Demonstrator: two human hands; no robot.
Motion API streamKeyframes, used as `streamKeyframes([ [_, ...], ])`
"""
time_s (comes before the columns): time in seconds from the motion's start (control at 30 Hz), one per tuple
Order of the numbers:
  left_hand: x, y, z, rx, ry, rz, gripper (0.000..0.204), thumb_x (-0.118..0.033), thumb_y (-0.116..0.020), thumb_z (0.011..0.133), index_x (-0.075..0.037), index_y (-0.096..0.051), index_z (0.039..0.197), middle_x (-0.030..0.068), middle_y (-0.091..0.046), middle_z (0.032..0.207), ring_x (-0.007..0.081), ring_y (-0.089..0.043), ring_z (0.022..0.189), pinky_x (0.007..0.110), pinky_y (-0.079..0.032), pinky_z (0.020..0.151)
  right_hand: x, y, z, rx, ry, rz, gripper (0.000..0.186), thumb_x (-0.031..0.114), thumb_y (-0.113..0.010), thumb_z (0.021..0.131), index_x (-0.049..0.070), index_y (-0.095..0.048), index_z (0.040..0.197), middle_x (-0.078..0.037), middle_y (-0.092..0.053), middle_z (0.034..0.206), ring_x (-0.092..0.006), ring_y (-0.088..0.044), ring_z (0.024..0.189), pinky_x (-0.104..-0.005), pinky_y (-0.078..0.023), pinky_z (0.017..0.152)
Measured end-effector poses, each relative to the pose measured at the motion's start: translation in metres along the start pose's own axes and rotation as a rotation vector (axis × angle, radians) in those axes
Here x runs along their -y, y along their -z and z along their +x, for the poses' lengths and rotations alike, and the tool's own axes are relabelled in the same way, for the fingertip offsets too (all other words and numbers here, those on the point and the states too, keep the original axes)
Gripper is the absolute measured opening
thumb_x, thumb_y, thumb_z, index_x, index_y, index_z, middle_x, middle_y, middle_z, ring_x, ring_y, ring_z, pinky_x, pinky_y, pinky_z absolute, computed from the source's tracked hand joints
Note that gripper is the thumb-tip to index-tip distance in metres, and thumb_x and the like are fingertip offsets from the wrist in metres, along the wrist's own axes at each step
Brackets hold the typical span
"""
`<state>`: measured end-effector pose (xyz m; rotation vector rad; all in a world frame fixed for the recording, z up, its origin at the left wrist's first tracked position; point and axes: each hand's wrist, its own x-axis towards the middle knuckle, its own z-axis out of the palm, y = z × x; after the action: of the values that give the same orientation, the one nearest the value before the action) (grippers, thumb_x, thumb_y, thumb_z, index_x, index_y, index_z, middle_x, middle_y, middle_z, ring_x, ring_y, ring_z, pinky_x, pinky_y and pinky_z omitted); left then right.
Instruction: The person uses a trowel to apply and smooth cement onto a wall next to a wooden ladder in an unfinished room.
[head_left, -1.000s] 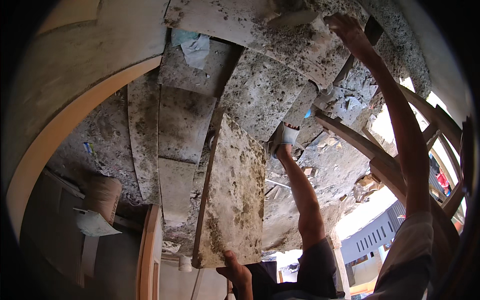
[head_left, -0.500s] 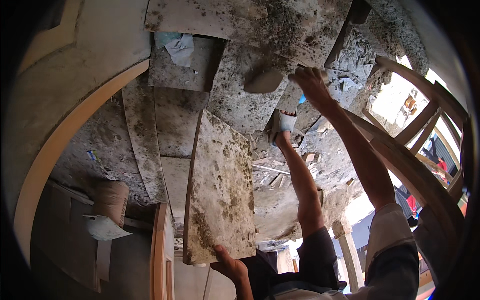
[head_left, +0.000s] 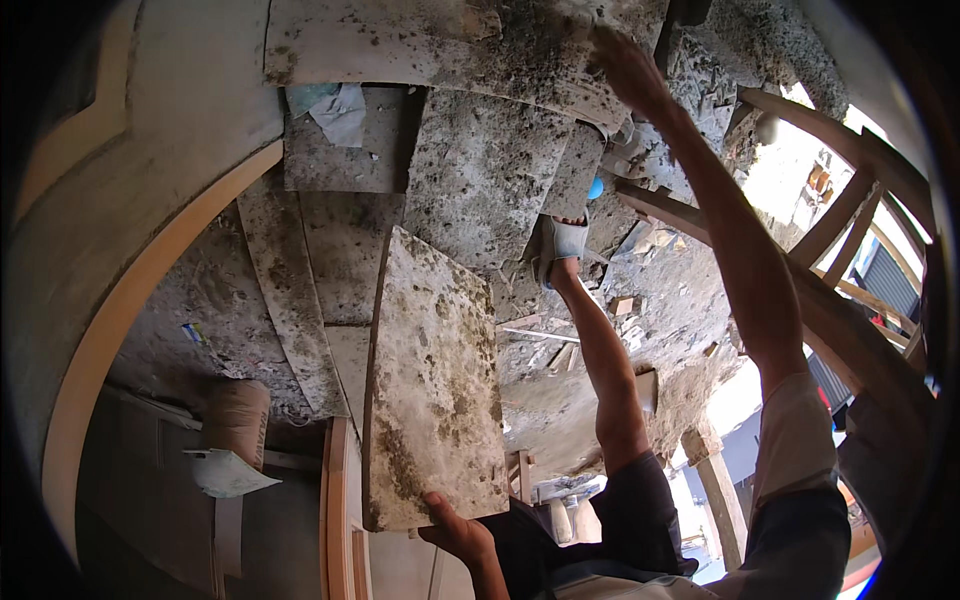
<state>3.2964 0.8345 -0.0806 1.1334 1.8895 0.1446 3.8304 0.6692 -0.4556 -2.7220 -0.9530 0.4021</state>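
Observation:
My left hand (head_left: 458, 528) grips the bottom edge of a flat rectangular board (head_left: 438, 390), its thumb on the front face. The board stands tilted upright, pale and spotted with dark, mould-like stains. My right hand (head_left: 635, 75) reaches far forward over a stained sheet (head_left: 540, 65) lying at the far end. Motion smears its fingers, so I cannot make out whether they hold anything. Below that hand lies another speckled board (head_left: 485, 165), with a narrow grey piece (head_left: 577, 172) along its right side. A small blurred grey lump (head_left: 767, 128) shows right of my right forearm.
My sandalled foot (head_left: 565, 245) rests amid rubble and wood scraps. Wooden railing beams (head_left: 840, 320) run along the right, beside a bright drop. A curved wooden edge (head_left: 150, 270) borders the left wall. At lower left are a brown sack (head_left: 235, 420) and a pale curved piece (head_left: 230, 472).
My right hand has swung farther forward, away from me. A blurred brownish piece seen over the speckled board is gone from there. My left hand still holds its board, which is slightly shifted left.

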Motion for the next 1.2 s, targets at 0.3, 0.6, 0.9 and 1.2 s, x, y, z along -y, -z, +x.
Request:
streamKeyframes([
  [0.3,0.002,0.014,0.001,0.061,-0.053,-0.044,0.075,-0.04,-0.069,0.1,0.015,-0.04,0.142,0.0249,-0.053,0.142,0.032,-0.061,0.126,0.045,-0.055,0.106,0.08,0.008,-0.177,0.269,0.05,0.098,0.027,0.013,-0.066,0.099,0.009,-0.06,0.125,-0.013,-0.062,0.11,-0.0326,-0.064,0.103,-0.0491,-0.049,0.088],
  [0.6,-0.009,-0.003,-0.006,0.04,-0.004,-0.026,0.079,-0.039,-0.068,0.101,0.011,-0.032,0.15,0.0247,-0.047,0.15,0.0328,-0.056,0.133,0.046,-0.051,0.11,0.018,-0.021,-0.187,0.037,-0.253,0.383,0.03,0.013,-0.064,0.1,0.008,-0.052,0.127,-0.019,-0.063,0.107,-0.0419,-0.065,0.099,-0.0543,-0.05,0.079],
  [0.9,-0.008,0.007,-0.005,0.022,-0.022,-0.005,0.086,-0.046,-0.068,0.1,0.008,-0.028,0.153,0.0229,-0.046,0.15,0.0331,-0.055,0.134,0.048,-0.053,0.109,0.016,0.017,-0.108,-0.271,-0.421,0.358,0.02,0.016,-0.055,0.104,0.001,-0.052,0.117,-0.026,-0.064,0.096,-0.0436,-0.063,0.086,-0.0489,-0.05,0.078],
  [1.2,-0.031,-0.019,-0.027,-0.077,-0.024,-0.041,0.084,-0.044,-0.067,0.101,0.002,-0.025,0.156,0.0245,-0.043,0.152,0.0343,-0.053,0.136,0.048,-0.052,0.11,0.065,0.004,-0.223,0.257,-0.15,0.227,0.026,0.013,-0.066,0.097,0.009,-0.055,0.119,-0.016,-0.06,0.112,-0.0386,-0.063,0.105,-0.0557,-0.049,0.086],
])
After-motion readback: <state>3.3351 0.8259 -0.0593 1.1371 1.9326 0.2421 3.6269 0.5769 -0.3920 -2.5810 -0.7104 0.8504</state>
